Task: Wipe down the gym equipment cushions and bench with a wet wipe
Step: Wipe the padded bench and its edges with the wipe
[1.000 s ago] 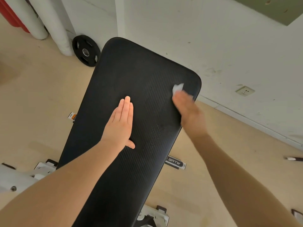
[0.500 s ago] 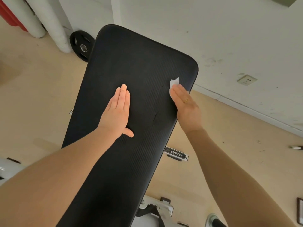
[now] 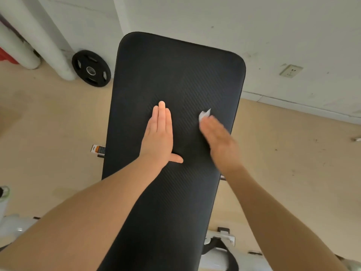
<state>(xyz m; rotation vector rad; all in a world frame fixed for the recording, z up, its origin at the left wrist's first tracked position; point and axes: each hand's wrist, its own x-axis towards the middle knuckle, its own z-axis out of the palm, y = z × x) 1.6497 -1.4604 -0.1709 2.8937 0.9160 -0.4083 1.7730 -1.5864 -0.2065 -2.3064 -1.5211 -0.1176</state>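
A long black padded bench cushion [image 3: 175,75] runs away from me toward the wall. My left hand [image 3: 159,137] lies flat on its middle, fingers straight and together, thumb out to the right. My right hand [image 3: 218,141] is blurred with motion on the right part of the pad, fingers extended, pressing a white wet wipe [image 3: 204,114] against the surface. Only a corner of the wipe shows beyond the fingertips.
A black weight plate [image 3: 91,68] leans against the wall at the left, beside white pipes [image 3: 48,40]. The bench's white frame [image 3: 216,241] shows below the pad on the tan floor. A wall socket [image 3: 291,71] sits low on the right wall.
My right hand has slid with the wipe from the pad's right edge inward toward the middle. My left hand stays flat on the pad. The camera view has shifted.
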